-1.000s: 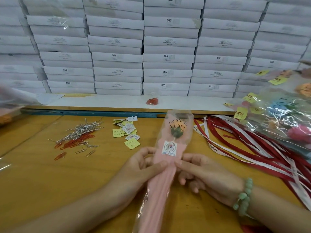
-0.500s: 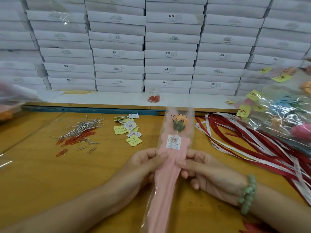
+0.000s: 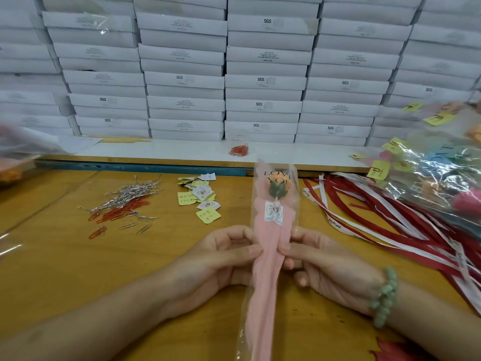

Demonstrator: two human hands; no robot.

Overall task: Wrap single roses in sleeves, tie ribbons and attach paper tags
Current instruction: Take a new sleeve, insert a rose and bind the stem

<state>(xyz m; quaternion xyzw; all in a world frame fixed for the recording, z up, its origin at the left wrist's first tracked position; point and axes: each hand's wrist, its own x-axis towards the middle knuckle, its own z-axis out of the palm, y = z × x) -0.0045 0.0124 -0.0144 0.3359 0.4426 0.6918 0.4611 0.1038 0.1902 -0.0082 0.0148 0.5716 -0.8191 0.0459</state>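
A wall of stacked white boxes (image 3: 265,82) is rising behind a wooden table (image 3: 65,269). Red and white ribbons (image 3: 390,225) are lying spread across the table's right side, partly under a heap of finished wrapped roses (image 3: 442,173). At the centre, a clear sleeve (image 3: 270,256) lined with pink paper is pointing away from the person. The left hand (image 3: 216,259) and right hand (image 3: 330,267) are pinching its edges from either side, thumbs on top. Silver and red paper clips (image 3: 125,204) are lying at the left, with paper tags (image 3: 203,201) near them. The rose (image 3: 278,187) is sitting near the sleeve's far end, above a printed sticker (image 3: 273,213).
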